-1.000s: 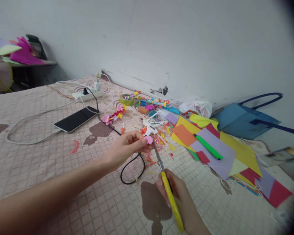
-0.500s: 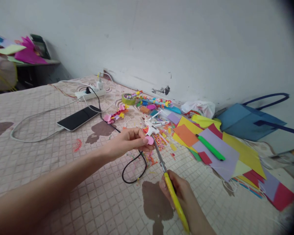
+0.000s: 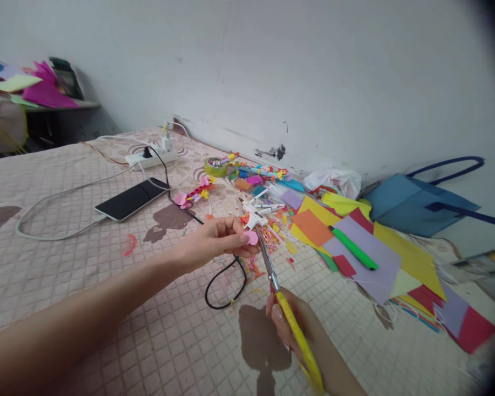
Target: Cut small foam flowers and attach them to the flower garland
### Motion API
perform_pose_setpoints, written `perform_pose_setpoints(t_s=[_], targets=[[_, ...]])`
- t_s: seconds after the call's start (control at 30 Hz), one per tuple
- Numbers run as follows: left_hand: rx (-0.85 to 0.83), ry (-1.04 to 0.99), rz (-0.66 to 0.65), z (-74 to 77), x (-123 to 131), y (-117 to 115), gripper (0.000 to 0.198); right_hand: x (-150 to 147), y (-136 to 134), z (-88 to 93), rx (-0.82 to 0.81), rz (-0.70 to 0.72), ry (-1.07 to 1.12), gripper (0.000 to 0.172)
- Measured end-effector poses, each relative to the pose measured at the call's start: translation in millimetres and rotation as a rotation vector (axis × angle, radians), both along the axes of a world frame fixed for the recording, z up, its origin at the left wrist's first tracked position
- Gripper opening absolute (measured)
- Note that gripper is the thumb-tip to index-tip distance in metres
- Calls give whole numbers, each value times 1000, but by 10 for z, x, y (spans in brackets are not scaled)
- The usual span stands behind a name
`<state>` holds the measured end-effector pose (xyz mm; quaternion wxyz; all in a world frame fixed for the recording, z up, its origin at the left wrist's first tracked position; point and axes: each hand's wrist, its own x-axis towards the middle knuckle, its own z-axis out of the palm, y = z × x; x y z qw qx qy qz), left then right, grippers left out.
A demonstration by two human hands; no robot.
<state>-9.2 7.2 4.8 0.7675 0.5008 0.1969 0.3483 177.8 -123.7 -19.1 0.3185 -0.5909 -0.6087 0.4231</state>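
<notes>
Between the thumb and fingers of my left hand is a small pink rounded cutout, which looks like paper or foam. My right hand is wrapped round the yellow handle of a pair of scissors. The metal blades point up and away, their tips right beside the cutout's right edge; whether they touch it I cannot tell. Just beyond the fingers lie a white drone-shaped object and a heap of colourful paper scraps.
A phone on a charging cable lies left, below a white power strip. A black cable loops under my left hand. Coloured sheets with a green cutter-like tool spread right, near a blue bag. Green tape sits behind.
The scissors have shifted slightly, and their handles look a little further apart in my right hand. My left hand and the pink cutout have barely moved.
</notes>
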Motion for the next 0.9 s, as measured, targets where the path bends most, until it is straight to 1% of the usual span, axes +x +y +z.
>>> perform_pose_setpoints(t_s=[0.07,0.23,0.33,0.43,0.73,0.9], targets=[[-5,6,18,8,12,-20,16,-11,8,27,-3,10,-38,34],[-23,-2,79,-7,51,-70,18,-37,37,33,20,-72,-122,33],[-35,-19,107,-36,75,-93,21,-42,48,22,55,-92,-131,33],[-29,-25,112,-56,88,-107,21,-35,51,12,79,-91,-120,34],[-19,-18,118,-58,87,-119,20,-3,33,-3,16,-69,-138,33],[-17,-24,116,-59,88,-116,20,13,22,-34,15,-62,-135,33]])
